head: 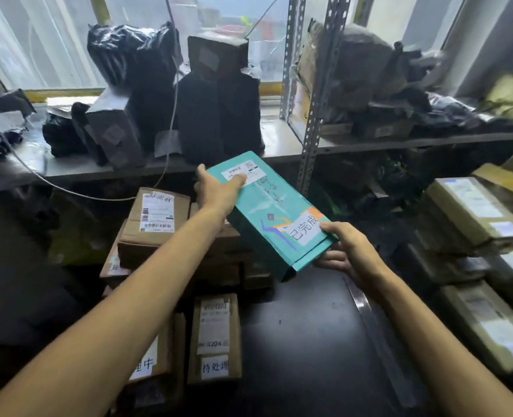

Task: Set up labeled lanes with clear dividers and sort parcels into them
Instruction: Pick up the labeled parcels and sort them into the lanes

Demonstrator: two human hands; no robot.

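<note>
- Head view: hands hold a teal box (pixel 267 210) in the air, tilted, over the dark floor (pixel 303 341) in front of a metal shelf (pixel 312 115).
- The left hand (pixel 219 192) clasps the far end, fingers (pixel 239 179) curled over the top by the shipping slip; the right hand (pixel 350 248) pinches the near end, thumb on top beside a white paper label (pixel 306 228) with handwritten characters, the other fingers underneath.
- Two brown boxes stand near the body, each carrying a similar white label: one (pixel 214 338) upright in the middle, one (pixel 155 356) to its left, partly hidden by the left forearm. I judge these to be lane markers already set down.
- The teal box looks like a third marker, labelled but not yet placed; the bare floor to the right seems its likely spot.
- Sorting appears scarcely begun: brown parcels (pixel 155 224) sit stacked behind the markers, more cartons (pixel 474 218) lie at the right, and black-wrapped parcels (pixel 216 115) crowd the shelf.
- No clear dividers are visible between lanes; a grey strip (pixel 378 335) lies on the floor, its purpose unclear.
</note>
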